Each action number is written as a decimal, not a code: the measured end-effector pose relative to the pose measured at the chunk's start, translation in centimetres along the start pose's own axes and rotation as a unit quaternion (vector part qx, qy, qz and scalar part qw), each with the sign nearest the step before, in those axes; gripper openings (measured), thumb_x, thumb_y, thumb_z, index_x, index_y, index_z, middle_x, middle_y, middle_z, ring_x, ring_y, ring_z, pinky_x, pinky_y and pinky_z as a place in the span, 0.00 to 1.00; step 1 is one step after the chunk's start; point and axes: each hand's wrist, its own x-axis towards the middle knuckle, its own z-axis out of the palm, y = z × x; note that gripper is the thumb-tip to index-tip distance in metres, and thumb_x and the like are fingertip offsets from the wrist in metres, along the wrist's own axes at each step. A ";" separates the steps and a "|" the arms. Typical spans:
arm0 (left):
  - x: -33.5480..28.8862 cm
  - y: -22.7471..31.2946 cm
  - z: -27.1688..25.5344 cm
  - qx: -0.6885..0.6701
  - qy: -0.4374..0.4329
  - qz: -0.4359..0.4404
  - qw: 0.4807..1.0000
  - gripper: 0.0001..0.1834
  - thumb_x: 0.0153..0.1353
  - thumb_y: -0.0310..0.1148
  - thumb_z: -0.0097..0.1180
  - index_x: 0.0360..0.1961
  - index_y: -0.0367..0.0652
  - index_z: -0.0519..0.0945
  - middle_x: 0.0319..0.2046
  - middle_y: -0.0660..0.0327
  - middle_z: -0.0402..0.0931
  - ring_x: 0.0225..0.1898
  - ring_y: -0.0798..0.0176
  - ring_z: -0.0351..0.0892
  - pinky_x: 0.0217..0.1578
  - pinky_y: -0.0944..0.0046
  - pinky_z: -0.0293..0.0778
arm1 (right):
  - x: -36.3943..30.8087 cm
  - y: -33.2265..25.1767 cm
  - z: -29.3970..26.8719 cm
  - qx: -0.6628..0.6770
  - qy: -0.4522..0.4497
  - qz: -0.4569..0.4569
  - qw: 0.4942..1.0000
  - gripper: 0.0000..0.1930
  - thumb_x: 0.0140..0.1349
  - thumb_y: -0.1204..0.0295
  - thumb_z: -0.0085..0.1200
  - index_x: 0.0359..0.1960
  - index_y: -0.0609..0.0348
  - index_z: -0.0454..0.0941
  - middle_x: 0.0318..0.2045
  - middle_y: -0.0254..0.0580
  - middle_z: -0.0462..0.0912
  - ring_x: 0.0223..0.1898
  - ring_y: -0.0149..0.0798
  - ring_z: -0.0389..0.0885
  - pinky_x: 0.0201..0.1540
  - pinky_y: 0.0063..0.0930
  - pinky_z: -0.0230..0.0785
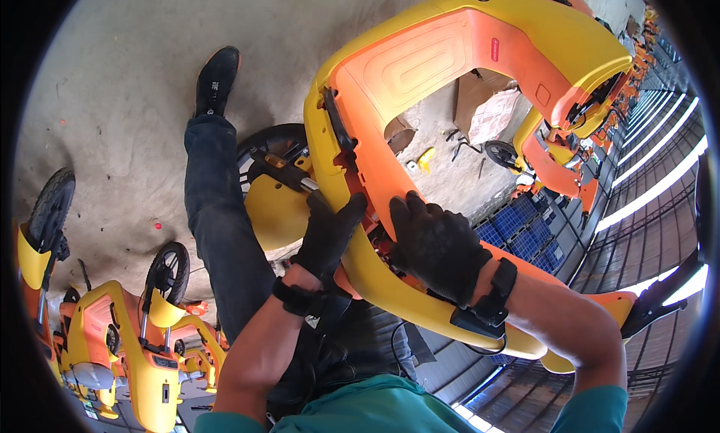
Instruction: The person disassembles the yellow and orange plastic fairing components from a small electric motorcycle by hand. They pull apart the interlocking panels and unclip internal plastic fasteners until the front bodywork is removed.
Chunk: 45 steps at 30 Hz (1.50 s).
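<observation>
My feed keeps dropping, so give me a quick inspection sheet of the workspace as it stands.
Surface: bare concrete floor, dusty.
Job's things: yellow-orange frame held up, front wheel attached below.
Clutter: cardboard box, small yellow part, blue crates on the floor.
Grips: left hand and right hand, both in black gloves, wrapped on the frame's edge; black wrist straps on both.
Cables: thin black lead by the waist.
Surroundings: more yellow-orange scooters lower left and in a row upper right; the person's dark trouser leg and shoe.
</observation>
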 end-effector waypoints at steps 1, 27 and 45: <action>0.0 0.3 -0.3 0.005 -0.011 -0.022 1.000 0.22 0.63 0.41 0.65 0.49 0.40 0.71 0.37 0.65 0.75 0.35 0.71 0.75 0.36 0.68 0.72 | 0.1 -0.2 -0.2 0.016 -0.003 0.007 1.000 0.23 0.61 0.62 0.57 0.49 0.71 0.72 0.35 0.53 0.79 0.28 0.45 0.84 0.28 0.34 0.77; -1.7 1.7 -2.0 0.466 -0.053 0.422 0.776 0.25 0.49 0.33 0.65 0.49 0.38 0.76 0.48 0.51 0.73 0.56 0.43 0.68 0.57 0.45 0.63 | 1.5 0.1 -1.5 0.134 -0.093 0.097 0.982 0.23 0.54 0.63 0.61 0.47 0.60 0.65 0.39 0.53 0.74 0.37 0.56 0.81 0.34 0.49 0.76; -0.8 3.6 -2.8 0.415 -0.180 0.278 0.848 0.26 0.50 0.32 0.71 0.50 0.38 0.76 0.42 0.52 0.79 0.39 0.50 0.82 0.40 0.58 0.78 | 1.4 -0.3 -0.5 0.060 -0.170 0.081 0.980 0.44 0.55 0.63 0.58 0.70 0.73 0.52 0.47 0.73 0.74 0.38 0.58 0.82 0.35 0.45 0.77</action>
